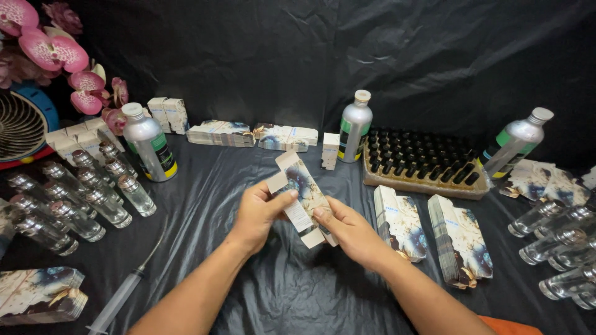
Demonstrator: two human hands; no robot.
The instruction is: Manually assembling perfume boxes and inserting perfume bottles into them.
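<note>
I held the flat, marble-printed white cardboard carton (302,198) above the middle of the black-draped worktop (248,186), my left hand (259,214) pinching its left edge and my right hand (347,231) pinching its near end, seemingly to square it open.

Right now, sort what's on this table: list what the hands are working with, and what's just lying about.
In hand:
left hand
right hand
box, held by both, flaps open

Lying about:
flat box stacks
silver bottles
glass vials
tray of black caps
syringe
orchids
fan
</note>
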